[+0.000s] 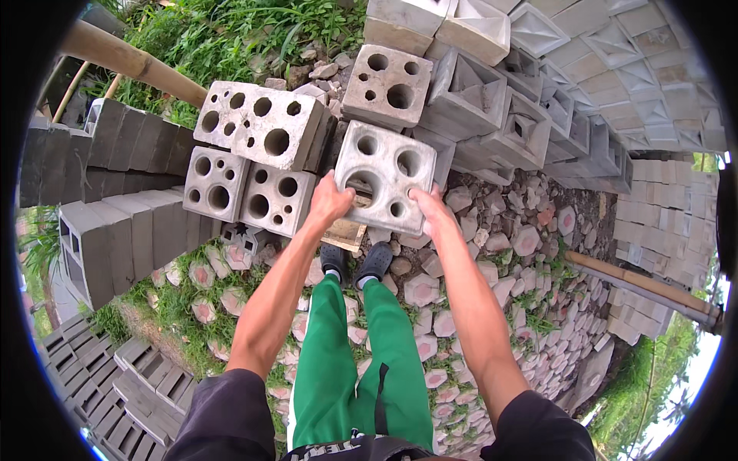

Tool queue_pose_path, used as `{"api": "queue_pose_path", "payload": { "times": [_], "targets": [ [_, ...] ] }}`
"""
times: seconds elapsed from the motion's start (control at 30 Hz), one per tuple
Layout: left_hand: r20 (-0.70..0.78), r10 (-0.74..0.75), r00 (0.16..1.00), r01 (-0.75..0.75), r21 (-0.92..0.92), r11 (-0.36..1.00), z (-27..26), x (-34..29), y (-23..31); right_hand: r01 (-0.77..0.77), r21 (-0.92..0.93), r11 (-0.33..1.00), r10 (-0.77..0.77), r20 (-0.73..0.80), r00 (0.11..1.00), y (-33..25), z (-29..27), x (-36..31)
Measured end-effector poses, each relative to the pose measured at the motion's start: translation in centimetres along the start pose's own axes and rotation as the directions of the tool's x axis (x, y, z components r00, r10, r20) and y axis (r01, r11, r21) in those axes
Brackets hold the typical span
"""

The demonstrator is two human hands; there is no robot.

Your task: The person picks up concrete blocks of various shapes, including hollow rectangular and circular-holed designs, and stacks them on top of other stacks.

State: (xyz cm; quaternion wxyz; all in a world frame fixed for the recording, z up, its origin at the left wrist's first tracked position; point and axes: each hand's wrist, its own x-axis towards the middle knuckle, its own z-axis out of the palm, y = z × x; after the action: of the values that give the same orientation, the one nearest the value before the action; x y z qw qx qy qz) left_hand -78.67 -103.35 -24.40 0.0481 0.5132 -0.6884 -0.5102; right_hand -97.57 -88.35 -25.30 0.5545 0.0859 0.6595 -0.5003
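Note:
A square pale grey concrete block with several round holes of different sizes is held up in front of me by both hands. My left hand grips its lower left edge, the thumb lying by the large hole. On the lower right edge, my right hand is closed, thumb on the face and fingers behind. Through the large hole the ground shows. Just left of the held block stand similar holed blocks, stacked in two layers, such as an upper one and a lower one. Another holed block sits beyond it.
Hollow square blocks are piled at the right, with stacks of grey blocks at the left. A bamboo pole crosses the upper left; another juts in at right. Underfoot are uneven stone pavers and a small wooden board.

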Motion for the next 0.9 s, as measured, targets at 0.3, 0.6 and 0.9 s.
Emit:
{"api": "queue_pose_path", "payload": {
  "times": [0.3,0.6,0.9],
  "targets": [
    [0.087,-0.552,0.829,0.541,-0.378,0.752,2.7,-33.5,-11.8,-0.278,-0.307,0.91,0.275,-0.053,0.96,18.0,-1.4,-20.4],
    [-0.013,-0.571,0.821,0.478,-0.531,0.7,0.3,-47.3,-9.8,-0.037,-0.579,0.815,0.136,0.128,0.982,19.0,-1.5,-30.2],
    [-0.14,-0.518,0.844,0.275,-0.716,0.641,-6.0,-58.5,-9.4,0.304,-0.622,0.722,-0.031,0.41,0.911,16.7,7.8,-42.8]
  ]
}}
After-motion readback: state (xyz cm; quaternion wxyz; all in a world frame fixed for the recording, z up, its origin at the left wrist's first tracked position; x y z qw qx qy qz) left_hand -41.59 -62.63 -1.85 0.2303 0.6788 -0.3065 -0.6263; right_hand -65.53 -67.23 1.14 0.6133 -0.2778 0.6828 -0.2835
